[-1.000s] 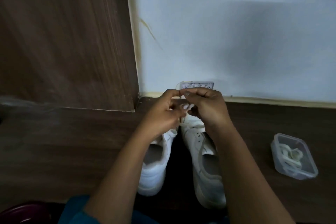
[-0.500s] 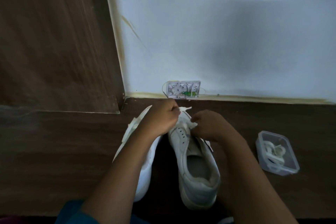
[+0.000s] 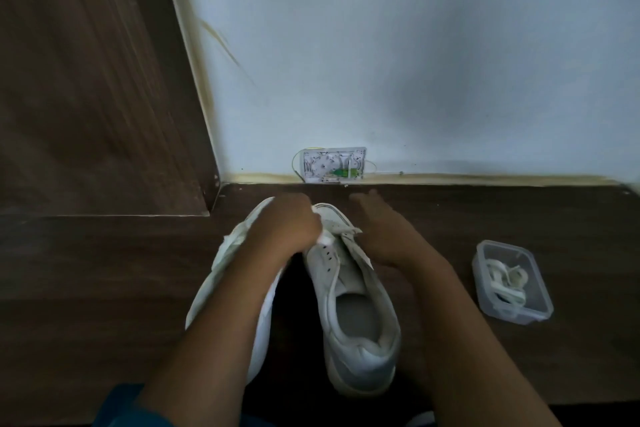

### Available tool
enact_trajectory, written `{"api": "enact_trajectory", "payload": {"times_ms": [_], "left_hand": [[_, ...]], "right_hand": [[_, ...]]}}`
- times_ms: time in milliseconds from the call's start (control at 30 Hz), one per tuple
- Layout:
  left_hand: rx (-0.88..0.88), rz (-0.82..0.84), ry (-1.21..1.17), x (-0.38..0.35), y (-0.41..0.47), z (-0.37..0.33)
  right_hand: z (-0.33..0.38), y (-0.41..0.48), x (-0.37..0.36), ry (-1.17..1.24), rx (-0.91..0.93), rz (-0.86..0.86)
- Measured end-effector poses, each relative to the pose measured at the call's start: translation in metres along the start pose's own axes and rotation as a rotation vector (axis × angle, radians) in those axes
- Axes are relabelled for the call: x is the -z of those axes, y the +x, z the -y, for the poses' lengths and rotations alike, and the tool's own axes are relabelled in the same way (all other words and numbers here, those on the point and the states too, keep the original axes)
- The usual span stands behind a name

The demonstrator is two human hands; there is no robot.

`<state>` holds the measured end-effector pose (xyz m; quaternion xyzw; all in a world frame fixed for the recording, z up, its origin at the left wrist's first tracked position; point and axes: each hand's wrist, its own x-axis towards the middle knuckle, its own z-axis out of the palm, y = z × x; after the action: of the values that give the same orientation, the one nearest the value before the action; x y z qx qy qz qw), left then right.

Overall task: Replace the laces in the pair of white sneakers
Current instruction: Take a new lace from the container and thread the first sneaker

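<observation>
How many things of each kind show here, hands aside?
White sneakers: 2
Clear plastic container: 1
Lace bundle inside it: 1
Wall box: 1
Total: 5

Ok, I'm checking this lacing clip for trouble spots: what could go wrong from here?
The left hand pinches the white lace at the toe eyelets of the white low-top sneaker; in this dim light it may skip a hole.
The clear rectangular plastic box of coiled laces sits near the right forearm; a swing could knock it.
</observation>
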<state>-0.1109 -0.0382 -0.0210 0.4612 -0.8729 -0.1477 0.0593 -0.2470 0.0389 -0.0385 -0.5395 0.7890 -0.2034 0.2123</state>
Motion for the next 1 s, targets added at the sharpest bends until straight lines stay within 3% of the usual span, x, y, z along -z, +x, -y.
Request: {"api": "enact_trajectory", "payload": {"times_ms": [133, 267, 433, 600, 733, 1000], "left_hand": [[0.307, -0.279, 0.023, 0.037, -0.012, 0.039], [0.106, -0.062, 0.042, 0.039, -0.017, 0.041], [-0.079, -0.02, -0.152, 0.01, -0.004, -0.005], [-0.154, 0.082, -0.09, -0.013, 0.008, -0.008], [-0.155, 0.026, -0.072, -0.03, 0.015, -0.009], [0.03, -0.172, -0.307, -0.056, 0.014, -0.014]], "right_hand": [[-0.004, -0.001, 0.006, 0.021, -0.081, -0.075], [0.007, -0.004, 0.002, -0.077, -0.077, 0.004], [0.016, -0.002, -0.009, -0.086, -0.146, -0.024], [0.011, 0.0, -0.007, -0.061, -0.183, -0.083], [0.006, 0.003, -0.004, -0.012, -0.193, -0.069], [0.0, 0.009, -0.004, 0.034, -0.176, -0.048]]}}
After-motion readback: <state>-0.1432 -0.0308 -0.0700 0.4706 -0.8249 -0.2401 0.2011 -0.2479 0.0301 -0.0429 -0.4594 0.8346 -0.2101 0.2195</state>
